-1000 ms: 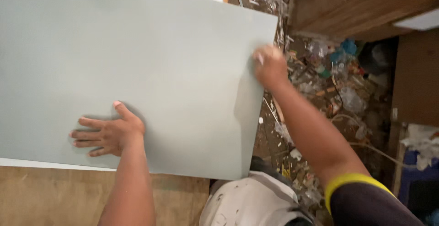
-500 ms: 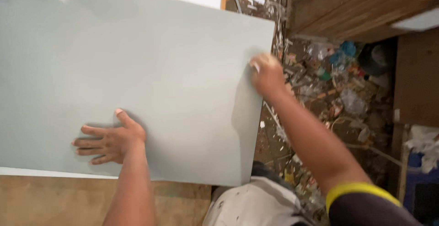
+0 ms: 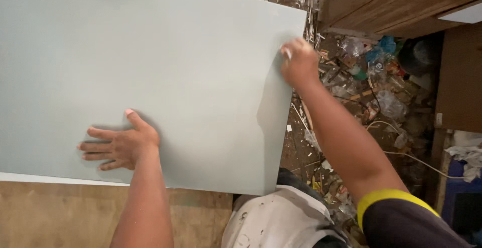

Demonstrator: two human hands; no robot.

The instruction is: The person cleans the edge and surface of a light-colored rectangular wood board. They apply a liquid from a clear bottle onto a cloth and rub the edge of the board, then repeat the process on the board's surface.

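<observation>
A carpentry or panel-cutting workshop, by the look of it: a large pale grey laminate sheet (image 3: 150, 77) lies over a plywood bench (image 3: 60, 218) under the left hand (image 3: 118, 146), while beyond the right hand (image 3: 299, 61) the floor is strewn with offcuts, shavings and plastic scraps (image 3: 361, 92); stacked wooden boards (image 3: 381, 2) stand above it.

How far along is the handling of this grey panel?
Done: the grey panel lies flat on a wooden bench, over a white sheet edge.
In hand: the left hand presses flat on the panel's face; the right hand grips its right edge, which overhangs the littered floor.
Left: the panel is not yet square on the bench, and neither hand has let go.
</observation>
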